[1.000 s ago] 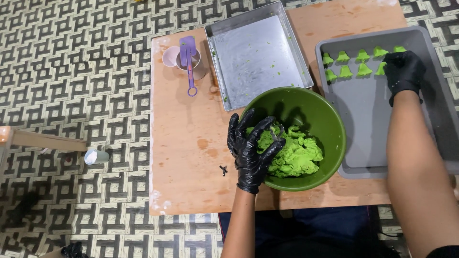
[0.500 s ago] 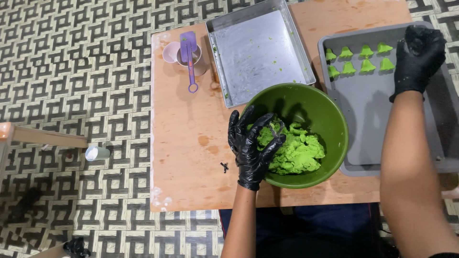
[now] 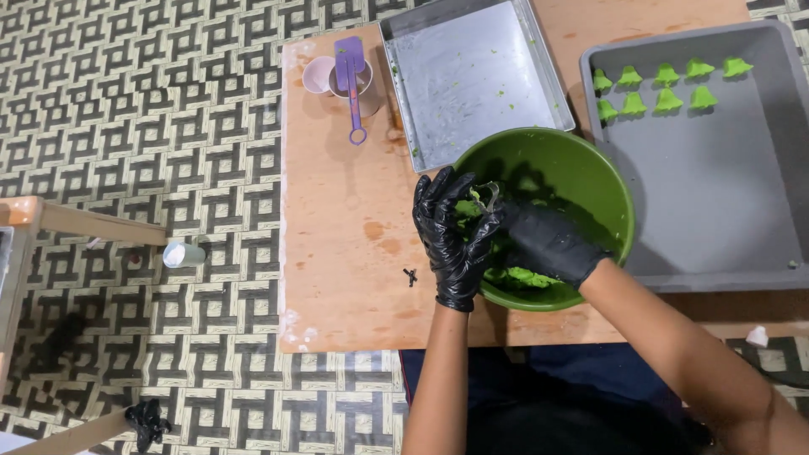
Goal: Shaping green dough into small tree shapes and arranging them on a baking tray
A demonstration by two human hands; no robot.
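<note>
1. Far left, off the tabletop (image 3: 337,278), a small white cylinder (image 3: 183,254) lies on the patterned floor (image 3: 135,109); it is well apart from your hands.
2. At the tabletop's far edge a purple scoop (image 3: 350,72) rests across a pale pink cup (image 3: 320,74); just beside them sits a bare metal tray (image 3: 472,80), flecked with green crumbs.
3. Your left hand (image 3: 451,236), in a black glove, hangs over the near-left rim of the green bowl (image 3: 590,181); its fingers curl around a small bit of green dough (image 3: 482,200), so its grip looks loosely closed on that bit, though I cannot tell how firmly.
4. Your right hand (image 3: 548,244), also gloved, is down inside the bowl, touching the left; its fingers are hidden against the dough, so I cannot tell whether that grip is clenched or slack.
5. The rest of the dough lies in the bowl's bottom, near you, partly under your right hand.
6. To the right, the grey tray (image 3: 716,219) holds eight green shaped pieces (image 3: 666,88) in two rows at its far-left corner.
7. Risks, as I judge them: both hands press on the bowl's near side, and it sits close to the tabletop's edge, so a hard pull could tip or slide it toward you; sticky dough could cling to the gloves and tear a piece out of shape.
</note>
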